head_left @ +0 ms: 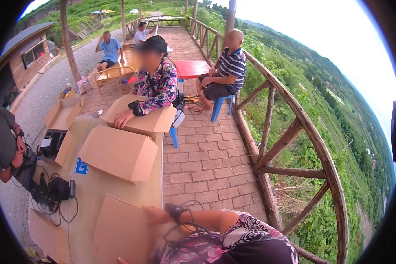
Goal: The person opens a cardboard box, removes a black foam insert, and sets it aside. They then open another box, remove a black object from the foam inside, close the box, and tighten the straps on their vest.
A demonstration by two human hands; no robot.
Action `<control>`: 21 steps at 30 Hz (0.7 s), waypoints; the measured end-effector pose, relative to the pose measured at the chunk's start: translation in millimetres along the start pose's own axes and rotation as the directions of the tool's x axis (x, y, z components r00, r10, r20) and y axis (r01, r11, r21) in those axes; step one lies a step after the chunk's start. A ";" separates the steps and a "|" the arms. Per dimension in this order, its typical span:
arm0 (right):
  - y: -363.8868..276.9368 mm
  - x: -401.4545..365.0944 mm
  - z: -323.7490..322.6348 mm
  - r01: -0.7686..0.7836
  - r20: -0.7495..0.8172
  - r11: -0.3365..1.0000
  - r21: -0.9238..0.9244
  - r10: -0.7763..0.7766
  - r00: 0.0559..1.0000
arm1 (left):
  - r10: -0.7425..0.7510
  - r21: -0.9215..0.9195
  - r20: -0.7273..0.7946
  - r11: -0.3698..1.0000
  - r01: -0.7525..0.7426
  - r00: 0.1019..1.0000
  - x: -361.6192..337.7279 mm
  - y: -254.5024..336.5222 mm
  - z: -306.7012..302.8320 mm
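At the bottom of the head view, a brown cardboard box lies on the table, its broad top panel facing up. My right hand reaches in from the right and rests at the panel's edge, fingers stretched out along the cardboard. A black device with a dark cable is strapped to that wrist. Of my left hand, only a small part shows at the bottom edge, near the box; its fingers are mostly cut off. The box's contents are hidden.
A second cardboard box with a blue label stands farther up the table. Across from me, a person in a floral shirt has a hand on another box. Cables lie at left. A wooden railing runs right.
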State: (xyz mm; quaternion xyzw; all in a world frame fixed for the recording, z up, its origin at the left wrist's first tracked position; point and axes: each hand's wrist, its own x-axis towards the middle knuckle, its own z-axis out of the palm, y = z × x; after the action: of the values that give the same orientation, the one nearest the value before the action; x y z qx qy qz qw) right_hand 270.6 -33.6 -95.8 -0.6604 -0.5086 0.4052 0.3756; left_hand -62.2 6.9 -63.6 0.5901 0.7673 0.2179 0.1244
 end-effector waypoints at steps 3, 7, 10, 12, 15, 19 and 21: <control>-7.7 -4.0 -5.2 -0.021 0.019 1.000 0.023 0.021 1.000 | 0.000 0.031 -0.032 1.000 0.001 0.999 4.7 -8.5 9.1; -7.2 -3.7 -3.8 -0.029 0.015 0.999 0.022 0.028 0.999 | -0.049 0.038 -0.017 0.998 0.050 0.999 -1.4 3.8 0.2; -10.7 -6.3 -6.0 -0.016 0.006 1.000 0.025 0.016 1.000 | -0.018 0.020 -0.044 1.000 0.019 0.999 0.5 0.0 3.9; -12.6 -6.3 -6.2 -0.034 0.008 0.999 0.022 0.034 0.999 | 0.016 0.060 -0.058 0.998 -0.012 0.998 3.6 -5.7 7.6; -10.0 -5.2 -3.7 -0.019 -0.008 0.999 0.026 0.020 1.000 | 0.012 0.060 -0.050 0.998 -0.009 0.999 -0.9 2.4 1.0; -7.1 -5.9 -2.4 0.005 -0.022 0.999 0.033 -0.004 1.000 | 0.037 0.060 -0.066 0.998 -0.033 0.997 1.5 -4.3 6.0; -6.8 -4.7 -2.1 0.019 -0.036 1.000 0.025 -0.018 0.999 | -0.003 0.066 -0.045 0.998 0.006 0.999 -0.4 1.6 2.5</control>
State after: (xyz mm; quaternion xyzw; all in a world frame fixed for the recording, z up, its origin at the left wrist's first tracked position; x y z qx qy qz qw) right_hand 269.3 -37.0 -88.1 -0.6580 -0.5025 0.3965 0.3967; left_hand -59.6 7.3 -65.0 0.5872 0.7780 0.2053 0.0880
